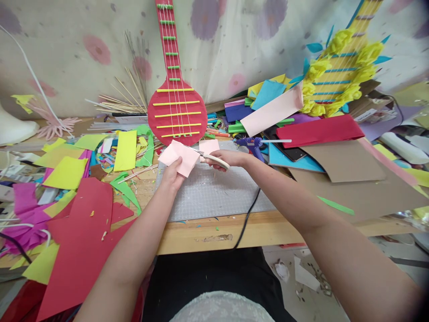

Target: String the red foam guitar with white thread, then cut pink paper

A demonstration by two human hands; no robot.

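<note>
My left hand (174, 175) pinches a folded pale pink paper piece (185, 162) over the grey cutting mat (201, 197). My right hand (228, 159) grips white-handled scissors (217, 162), whose blades point left and meet the pink paper's right edge. Just behind the scissors, another pale pink paper piece (209, 146) lies on the mat. Behind my hands a red paper lute shape (177, 112) with yellow bars and white strings stands against the curtain.
A purple glue gun (253, 144) sits right of the mat, and a black cord (247, 219) crosses the mat's front edge. Brown cardboard (345, 163) and red folded paper (320, 129) lie at right. Red paper (83, 228) and yellow scraps (67, 172) cover the left. A yellow-flowered instrument (338, 76) stands back right.
</note>
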